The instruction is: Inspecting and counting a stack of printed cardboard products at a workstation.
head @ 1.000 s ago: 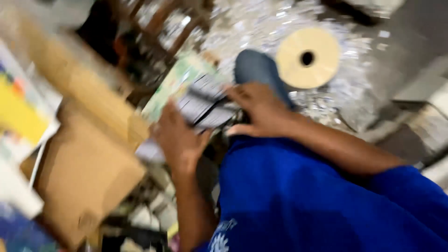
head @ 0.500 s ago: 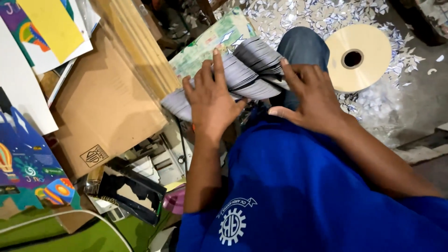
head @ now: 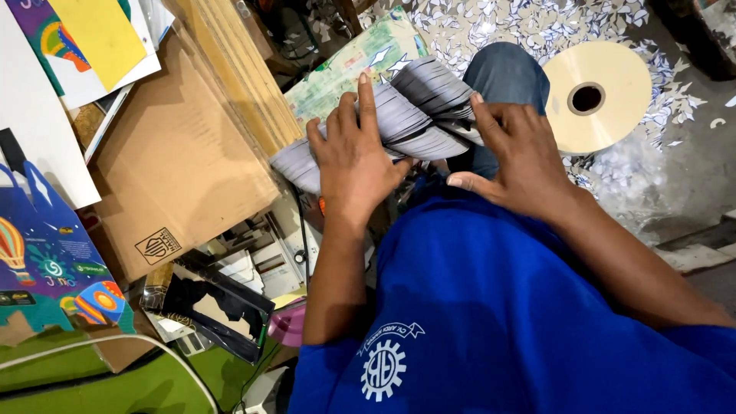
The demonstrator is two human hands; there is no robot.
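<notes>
A thick stack of flat grey printed sheets [head: 418, 115] lies across my knee, bent into a fan. My left hand [head: 354, 157] lies flat on top of the stack, fingers spread and pressing down. My right hand [head: 515, 153] holds the stack's right end, fingers curled over its edge and thumb pointing left. Under the stack shows a green printed sheet [head: 345, 73]. My blue shirt fills the lower right.
A large cream roll of tape or film [head: 598, 96] lies on the floor among paper scraps at the upper right. A brown cardboard sheet [head: 172, 165] and wooden boards [head: 234, 65] lie at the left. Colourful printed bags [head: 46, 253] and small boxes crowd the lower left.
The view has steadied and dipped toward my lap. Both hands have moved onto the grey stack, the left pressing flat and the right closing on its right end.
</notes>
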